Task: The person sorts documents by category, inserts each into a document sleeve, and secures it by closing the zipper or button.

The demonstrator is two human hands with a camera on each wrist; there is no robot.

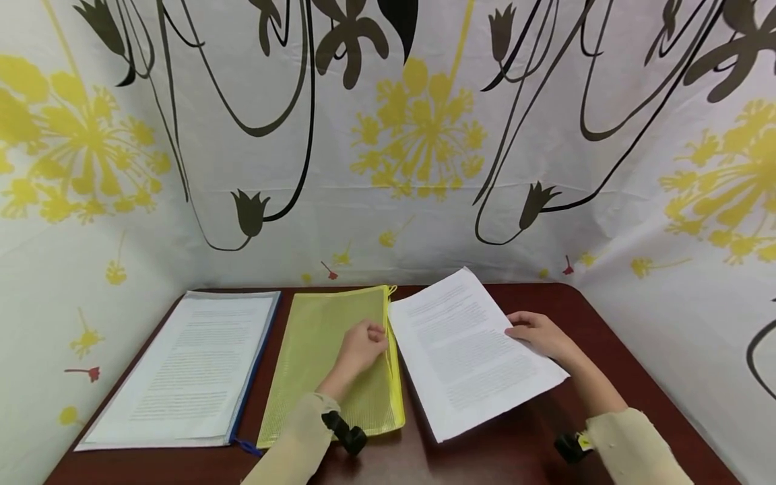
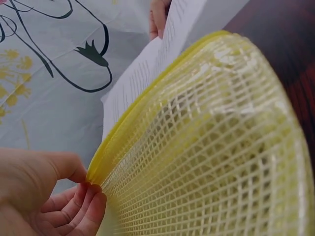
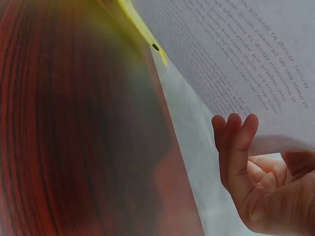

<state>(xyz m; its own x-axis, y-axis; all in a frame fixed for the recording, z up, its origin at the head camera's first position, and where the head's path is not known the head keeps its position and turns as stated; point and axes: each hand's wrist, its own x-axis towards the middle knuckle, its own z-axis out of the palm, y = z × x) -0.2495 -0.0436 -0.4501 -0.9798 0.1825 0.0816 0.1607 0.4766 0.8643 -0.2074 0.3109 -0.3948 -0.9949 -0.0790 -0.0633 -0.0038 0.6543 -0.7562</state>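
Note:
A yellow mesh zipper pouch [image 1: 321, 330] lies at the middle of the table. My left hand [image 1: 364, 347] pinches its zippered right edge between thumb and fingers, and in the left wrist view this pouch edge [image 2: 133, 105] is raised toward the camera. To the right, my right hand [image 1: 539, 335] holds printed paper sheets [image 1: 461, 343] by their right edge, tilted above the table with the left edge beside the pouch's zipper. In the right wrist view the fingers of the right hand [image 3: 261, 182] curl around the lower edge of the paper [image 3: 246, 64].
On the left lies a clear mesh pouch [image 1: 247, 377] with a blue edge and printed sheets [image 1: 188, 364] showing in it. The dark red-brown table [image 1: 503, 444] meets a patterned cloth wall [image 1: 339, 155] at the back and sides.

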